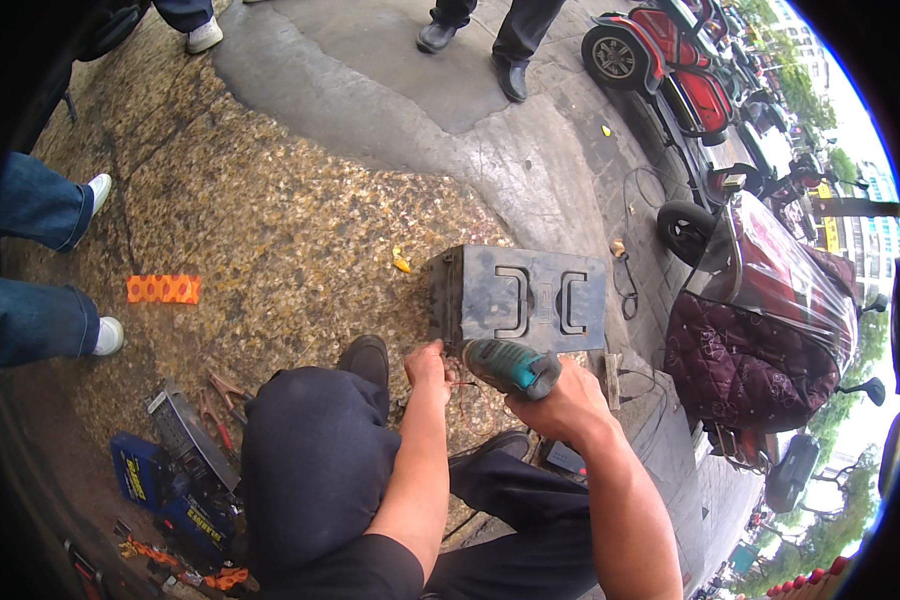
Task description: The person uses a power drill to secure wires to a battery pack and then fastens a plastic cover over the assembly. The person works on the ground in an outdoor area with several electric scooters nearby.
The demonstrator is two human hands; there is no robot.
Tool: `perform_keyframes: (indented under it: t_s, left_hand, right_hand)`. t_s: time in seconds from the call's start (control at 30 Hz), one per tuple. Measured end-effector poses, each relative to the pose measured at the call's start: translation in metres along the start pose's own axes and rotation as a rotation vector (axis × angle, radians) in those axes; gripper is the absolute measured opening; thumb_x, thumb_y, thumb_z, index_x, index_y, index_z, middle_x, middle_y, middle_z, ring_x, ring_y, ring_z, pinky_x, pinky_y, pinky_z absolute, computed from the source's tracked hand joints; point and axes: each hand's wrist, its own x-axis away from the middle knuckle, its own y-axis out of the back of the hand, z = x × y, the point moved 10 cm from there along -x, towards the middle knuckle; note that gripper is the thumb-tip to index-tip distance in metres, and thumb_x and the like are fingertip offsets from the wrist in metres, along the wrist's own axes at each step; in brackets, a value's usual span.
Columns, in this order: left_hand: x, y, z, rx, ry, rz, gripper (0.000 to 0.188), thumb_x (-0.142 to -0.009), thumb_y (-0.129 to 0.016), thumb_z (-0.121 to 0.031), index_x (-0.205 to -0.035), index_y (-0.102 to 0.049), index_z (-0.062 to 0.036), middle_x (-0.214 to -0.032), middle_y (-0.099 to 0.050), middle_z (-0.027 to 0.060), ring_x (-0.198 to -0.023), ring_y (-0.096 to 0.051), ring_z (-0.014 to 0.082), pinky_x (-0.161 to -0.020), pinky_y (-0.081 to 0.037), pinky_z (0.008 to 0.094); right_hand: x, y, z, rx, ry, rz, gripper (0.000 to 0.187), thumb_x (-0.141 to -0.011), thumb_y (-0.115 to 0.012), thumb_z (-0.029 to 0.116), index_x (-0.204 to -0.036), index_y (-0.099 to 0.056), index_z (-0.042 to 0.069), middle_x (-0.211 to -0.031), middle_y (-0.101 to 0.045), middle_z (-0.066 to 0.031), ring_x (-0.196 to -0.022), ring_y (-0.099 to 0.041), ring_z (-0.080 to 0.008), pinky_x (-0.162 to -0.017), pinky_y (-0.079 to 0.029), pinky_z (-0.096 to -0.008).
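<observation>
A dark grey plastic box (590, 290) with two folding handles on its upper face rests on the ground in front of me. My right hand (573, 402) is wrapped round a teal and black power drill (505, 366), whose front end points at the near left side of the box. Close to that same corner, my left hand (427, 364) has its fingers pinched together; what they hold is too small to tell. Thin reddish wires (458, 384) show between my hands, below the drill.
Pliers (228, 392), a long metal tray (185, 428) and blue boxes (135, 470) lie at my left. An orange patterned strip (163, 289) is on the ground. People stand left and ahead. A red vehicle (660, 60) and a covered scooter (740, 350) stand right, with cables (627, 270) nearby.
</observation>
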Motion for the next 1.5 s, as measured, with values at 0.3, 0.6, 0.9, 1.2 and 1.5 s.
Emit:
perform_keyframes:
  t_s: [0.3, 0.6, 0.9, 1.2, 1.5]
  left_hand:
    - [-0.002, -0.001, 0.002, 0.008, -0.008, 0.029, 0.011, -0.090, -0.064, -0.010, -0.082, -0.060, -0.0047, -0.065, -0.052, 0.0048, -0.045, -0.046, 0.0164, -0.035, -0.031, 0.0311]
    - [0.004, -0.004, 0.003, 0.067, 0.031, 0.027, 0.015, -0.091, -0.063, -0.008, -0.077, -0.056, -0.0064, -0.064, -0.049, 0.0037, -0.045, -0.045, 0.0158, -0.036, -0.030, 0.0315]
    - [0.005, -0.005, -0.001, 0.015, -0.019, 0.027, 0.018, -0.090, -0.061, -0.009, -0.074, -0.053, -0.0072, -0.060, -0.046, 0.0032, -0.044, -0.044, 0.0157, -0.037, -0.030, 0.0316]
    - [-0.068, 0.038, 0.009, -0.406, -0.215, -0.151, 0.011, -0.086, -0.056, -0.010, -0.081, -0.064, -0.0038, -0.065, -0.057, 0.0086, -0.059, -0.057, 0.0201, -0.050, -0.045, 0.0366]
    - [-0.010, 0.015, -0.030, -0.189, -0.229, -0.112, 0.017, -0.089, -0.053, 0.003, -0.098, -0.066, -0.0015, -0.084, -0.067, 0.0113, -0.062, -0.059, 0.0177, -0.050, -0.049, 0.0326]
  right_hand:
    - [-0.004, -0.002, -0.002, 0.005, -0.022, 0.007, 0.037, -0.074, -0.075, 0.032, -0.103, -0.070, 0.008, -0.099, -0.071, -0.0200, -0.099, -0.066, -0.0383, -0.086, -0.053, -0.0456]
    - [-0.004, -0.003, -0.001, 0.016, -0.033, 0.011, 0.037, -0.074, -0.075, 0.032, -0.102, -0.071, 0.008, -0.100, -0.071, -0.0197, -0.099, -0.066, -0.0380, -0.085, -0.053, -0.0450]
    - [-0.006, -0.004, -0.003, 0.020, -0.001, 0.018, 0.038, -0.074, -0.075, 0.033, -0.103, -0.071, 0.008, -0.099, -0.071, -0.0195, -0.098, -0.066, -0.0381, -0.085, -0.053, -0.0451]
    - [-0.003, -0.003, -0.008, -0.017, -0.023, 0.009, 0.037, -0.074, -0.076, 0.033, -0.101, -0.071, 0.009, -0.098, -0.071, -0.0204, -0.096, -0.066, -0.0386, -0.083, -0.054, -0.0458]
    - [0.003, 0.005, -0.012, -0.155, 0.075, -0.059, 0.037, -0.075, -0.074, 0.032, -0.105, -0.072, 0.009, -0.100, -0.071, -0.0199, -0.098, -0.067, -0.0389, -0.085, -0.053, -0.0449]
